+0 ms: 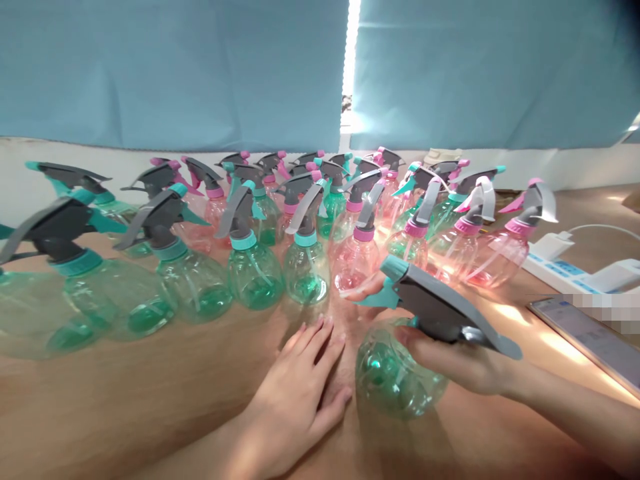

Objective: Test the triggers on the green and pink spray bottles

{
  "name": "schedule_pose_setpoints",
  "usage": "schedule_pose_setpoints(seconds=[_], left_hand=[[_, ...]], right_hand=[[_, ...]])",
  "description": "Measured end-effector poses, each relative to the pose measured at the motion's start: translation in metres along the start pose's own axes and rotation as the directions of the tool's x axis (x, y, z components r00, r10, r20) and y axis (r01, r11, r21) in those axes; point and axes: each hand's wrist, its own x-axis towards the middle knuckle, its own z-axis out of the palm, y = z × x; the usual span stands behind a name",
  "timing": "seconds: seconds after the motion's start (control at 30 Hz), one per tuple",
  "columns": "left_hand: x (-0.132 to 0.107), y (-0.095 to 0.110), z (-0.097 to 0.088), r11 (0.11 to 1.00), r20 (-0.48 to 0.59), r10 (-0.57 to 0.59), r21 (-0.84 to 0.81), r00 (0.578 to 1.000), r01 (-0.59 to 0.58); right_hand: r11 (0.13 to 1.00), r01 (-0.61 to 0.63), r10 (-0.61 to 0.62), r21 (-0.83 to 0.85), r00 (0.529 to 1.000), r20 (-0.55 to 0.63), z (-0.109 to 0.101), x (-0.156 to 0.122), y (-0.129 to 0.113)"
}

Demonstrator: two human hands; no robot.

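My right hand (pixel 463 363) is closed around the neck of a green spray bottle (pixel 395 373) with a grey and teal trigger head (pixel 440 310), tilted on its side over the wooden table (pixel 125 413). To the left of that bottle, my left hand (pixel 300 393) lies flat on the table, fingers stretched out and holding nothing. Just beyond both hands stand several green and pink spray bottles; the nearest are a green one (pixel 305 267) and a pink one (pixel 356 257).
Rows of green bottles (pixel 115 293) fill the left and pink bottles (pixel 493 247) the right, back to the wall. A white power strip (pixel 565 267) with plugs and a phone (pixel 590 337) lie at the right. Blue curtains (pixel 175 67) hang behind.
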Motion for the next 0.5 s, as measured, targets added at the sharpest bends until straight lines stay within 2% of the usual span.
schedule_pose_setpoints(seconds=[0.2,0.37,0.5], left_hand=[[0.001,0.002,-0.004,1.0,0.015,0.0,0.002,1.0,0.0],[0.002,0.003,-0.006,1.0,0.007,-0.002,0.011,1.0,0.002],[0.003,0.004,-0.008,1.0,0.002,0.002,0.009,1.0,-0.002]], right_hand=[[0.973,-0.07,0.045,-0.218,0.992,-0.118,-0.005,-0.014,0.013],[0.965,-0.106,0.076,-0.239,0.989,-0.13,-0.005,-0.019,0.02],[0.972,-0.071,0.046,-0.226,0.992,-0.116,-0.004,-0.016,0.017]])
